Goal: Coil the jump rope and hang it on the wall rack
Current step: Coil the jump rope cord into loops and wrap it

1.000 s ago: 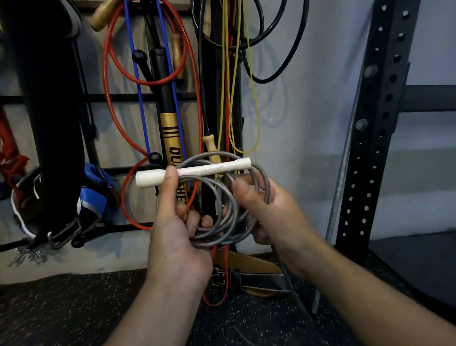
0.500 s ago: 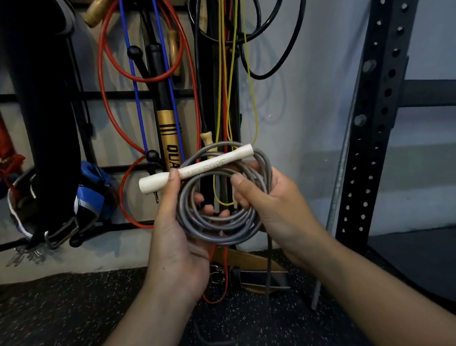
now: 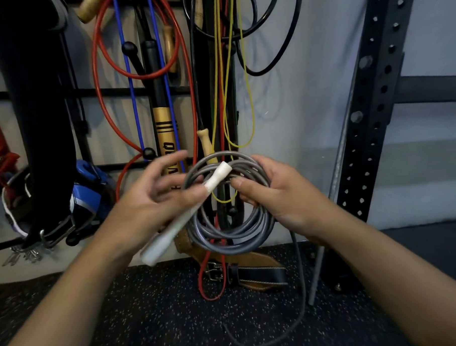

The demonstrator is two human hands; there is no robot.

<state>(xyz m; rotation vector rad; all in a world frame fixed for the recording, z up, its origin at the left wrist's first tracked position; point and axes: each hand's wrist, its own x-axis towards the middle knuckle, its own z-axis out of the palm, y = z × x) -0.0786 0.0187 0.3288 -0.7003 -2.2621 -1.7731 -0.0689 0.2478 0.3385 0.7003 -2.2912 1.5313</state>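
Rope coil (image 3: pixel 231 225) inside right grip (image 3: pixel 282 194)

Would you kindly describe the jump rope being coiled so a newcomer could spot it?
Look before the wall rack, between the person's hands. The right hand grips a coil of grey rope; unlike the hanging red, blue, yellow and black cords, it has a white handle.

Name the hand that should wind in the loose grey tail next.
Left, probably. The right hand is shut on the grey rubber rope coil, so it cannot let go. The left hand is open beside the white plastic handle; the tail hangs floorward.
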